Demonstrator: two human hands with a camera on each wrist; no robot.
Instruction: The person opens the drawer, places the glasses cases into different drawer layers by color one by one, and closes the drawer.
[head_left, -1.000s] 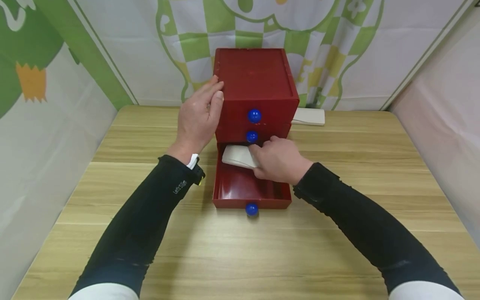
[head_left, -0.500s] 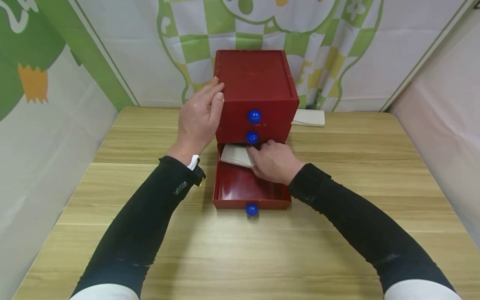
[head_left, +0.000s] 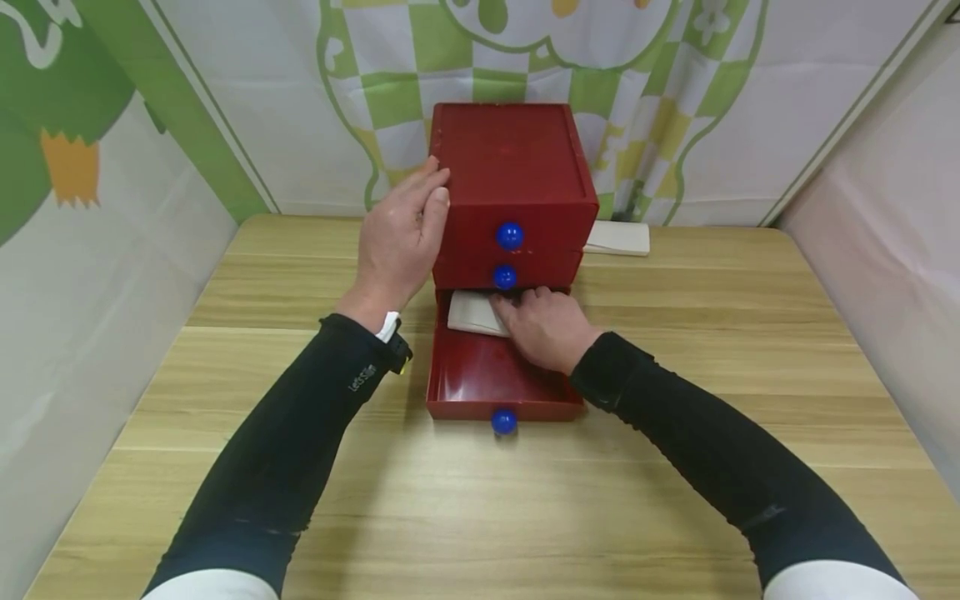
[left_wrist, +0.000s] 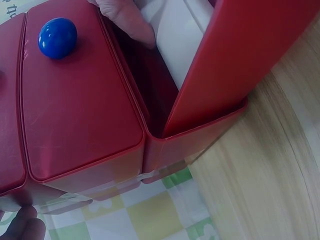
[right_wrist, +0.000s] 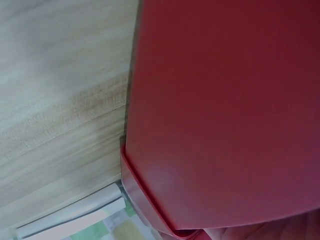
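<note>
A red drawer cabinet [head_left: 510, 158] with round blue knobs stands in the middle of the table. Its bottom drawer [head_left: 472, 367] is pulled out toward me. My left hand [head_left: 397, 237] rests against the cabinet's upper left side, fingers extended toward the back. At the back of the drawer, my right hand [head_left: 543, 329] holds the right end of a white folded flat piece [head_left: 474, 312], whose material I cannot tell. In the left wrist view, a fingertip of the right hand [left_wrist: 127, 20] touches that white piece [left_wrist: 175, 45] inside the drawer. The right hand's far fingertips are hidden under the middle drawer.
Another white flat piece [head_left: 618, 237] lies on the table behind the cabinet's right side. The two upper drawers, with blue knobs [head_left: 510, 236], are closed above the right hand. A patterned curtain [head_left: 517, 79] hangs behind the wooden table [head_left: 480, 508].
The right hand has shifted slightly left and farther into the drawer, and the white folded piece sits a little deeper there. The left hand keeps its place on the cabinet.
</note>
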